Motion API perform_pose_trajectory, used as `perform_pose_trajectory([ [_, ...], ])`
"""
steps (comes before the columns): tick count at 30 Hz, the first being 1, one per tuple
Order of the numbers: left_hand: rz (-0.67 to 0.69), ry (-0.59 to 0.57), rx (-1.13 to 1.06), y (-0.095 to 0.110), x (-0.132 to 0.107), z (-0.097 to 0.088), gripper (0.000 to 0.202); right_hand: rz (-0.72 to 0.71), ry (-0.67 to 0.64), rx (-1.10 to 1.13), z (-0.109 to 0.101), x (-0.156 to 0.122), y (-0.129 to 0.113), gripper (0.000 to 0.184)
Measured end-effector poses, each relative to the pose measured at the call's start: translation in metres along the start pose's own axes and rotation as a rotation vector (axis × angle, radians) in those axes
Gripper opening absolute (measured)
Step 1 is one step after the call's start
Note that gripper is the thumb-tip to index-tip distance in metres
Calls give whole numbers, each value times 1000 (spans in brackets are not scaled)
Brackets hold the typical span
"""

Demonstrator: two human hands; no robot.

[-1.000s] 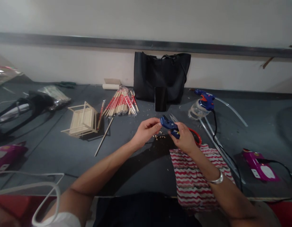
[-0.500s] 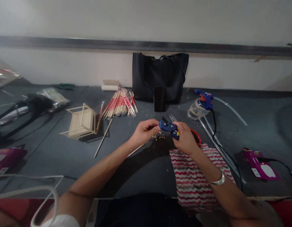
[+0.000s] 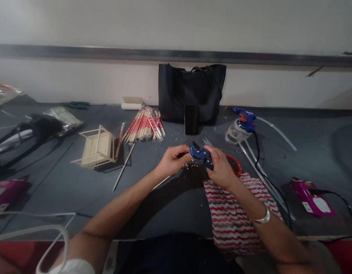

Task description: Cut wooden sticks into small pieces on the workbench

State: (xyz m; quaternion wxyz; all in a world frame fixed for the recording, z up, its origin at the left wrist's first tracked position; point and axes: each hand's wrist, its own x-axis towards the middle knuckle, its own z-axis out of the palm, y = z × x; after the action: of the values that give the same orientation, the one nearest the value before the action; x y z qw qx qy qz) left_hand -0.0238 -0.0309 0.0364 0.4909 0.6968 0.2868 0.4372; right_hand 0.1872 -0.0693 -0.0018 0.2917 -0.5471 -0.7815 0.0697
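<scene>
My right hand (image 3: 221, 168) grips a small blue cutter (image 3: 200, 154) with its jaws pointing left. My left hand (image 3: 173, 160) pinches a thin wooden stick (image 3: 162, 182) that runs down under the wrist, and its fingertips meet the cutter's jaws. Small cut wood bits (image 3: 190, 165) lie on the table just below both hands. A pair of scissors with red handles (image 3: 232, 163) lies behind my right hand.
A red-and-white striped cloth (image 3: 235, 213) lies under my right forearm. A small stick-built frame (image 3: 97, 146), a loose stick (image 3: 123, 167) and a chopstick bundle (image 3: 144, 125) sit to the left. A black bag (image 3: 191, 91), a phone (image 3: 191, 119), a blue glue gun (image 3: 244, 118) and a magenta box (image 3: 312, 199) stand around.
Both hands and the cutter have drifted slightly left. The thin stick under my left wrist has come into view since the earliest frame.
</scene>
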Motion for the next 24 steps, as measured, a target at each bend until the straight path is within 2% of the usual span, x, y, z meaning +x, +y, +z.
perform_pose_trajectory([
  [6,-41,-5,-5,1,-1,3,43,96,-88,-17,-2,2,-1,15],
  [8,-82,-1,7,1,-1,6,40,141,-123,-37,-4,3,-2,6],
  [14,-242,132,39,-8,-2,13,23,254,-250,-109,-7,9,-7,9],
  [18,-237,133,77,-10,-3,15,23,251,-307,-166,-8,11,-8,8],
  [24,-227,159,12,-13,-4,17,23,253,-325,-210,-6,12,-5,10],
])
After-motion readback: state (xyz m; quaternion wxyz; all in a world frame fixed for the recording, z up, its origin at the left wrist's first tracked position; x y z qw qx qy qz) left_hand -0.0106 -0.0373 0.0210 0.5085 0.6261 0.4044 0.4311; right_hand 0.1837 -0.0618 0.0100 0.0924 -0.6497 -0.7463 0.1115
